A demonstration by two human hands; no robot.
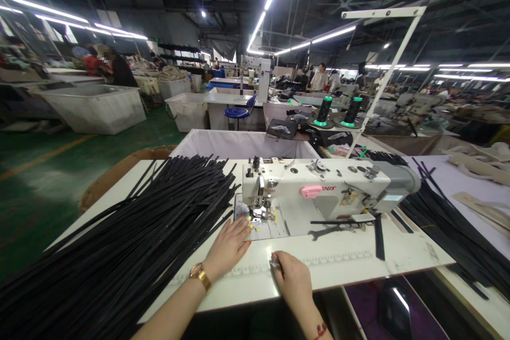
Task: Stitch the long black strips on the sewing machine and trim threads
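Observation:
My left hand [231, 241] lies flat with its fingers stretched out. Its fingertips reach the metal bed beside the presser foot [258, 212] of a white sewing machine [287, 178]. Closed near the table's front edge, my right hand [295, 279] grips a small metal tool [274, 263], mostly hidden by the fingers. A ruler strip [338, 258] runs along the white tabletop [247, 289] under both hands. Long black straps [151, 223] are heaped at the left of the machine. A dark wrench [324, 231] rests in front of the machine's arm.
More black straps [446, 218] hang over a surface at the right. Behind the machine stand two dark thread cones [352, 111] and a thread stand [388, 77]. A pale fabric-lined bin [239, 142] borders the table's back edge. A phone [394, 308] lies below the table's right side.

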